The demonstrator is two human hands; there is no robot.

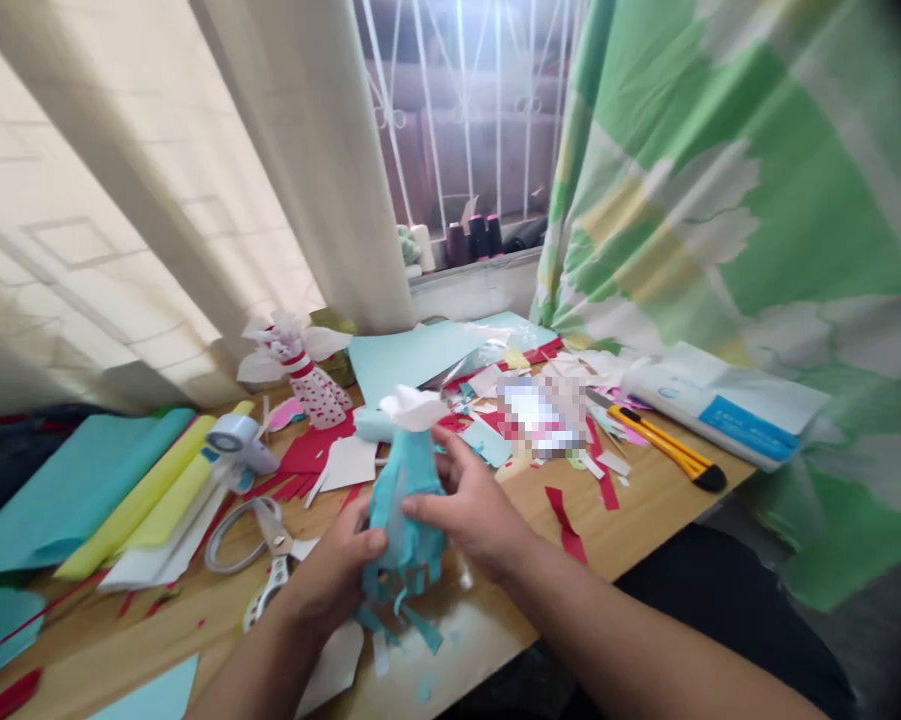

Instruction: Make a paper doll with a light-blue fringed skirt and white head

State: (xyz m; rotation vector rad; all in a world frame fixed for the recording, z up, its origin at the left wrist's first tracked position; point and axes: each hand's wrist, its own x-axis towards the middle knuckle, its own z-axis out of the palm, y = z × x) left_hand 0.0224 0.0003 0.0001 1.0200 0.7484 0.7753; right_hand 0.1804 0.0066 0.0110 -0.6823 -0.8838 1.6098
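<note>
A turquoise paper craft (409, 480), bottle-shaped with a white ruffled top and fringed strips hanging at its lower end, stands nearly upright between my hands above the table. My left hand (337, 565) grips its lower left side, thumb on the front. Around its right side my right hand (472, 500) is closed, with the thumb pressed on the front and the fingers behind, partly hidden. Left of my left hand lie scissors (276, 560) with pale handles. Small turquoise scraps (426, 688) are on the table below the craft.
A white bottle-shaped craft with red spots (319, 395) stands at the back left. Rolled coloured paper (150, 480), a small white fan-like device (240, 445) and a tape ring (229, 540) lie left. Paper scraps, a yellow utility knife (667, 445) and a white-blue packet (727, 405) lie right.
</note>
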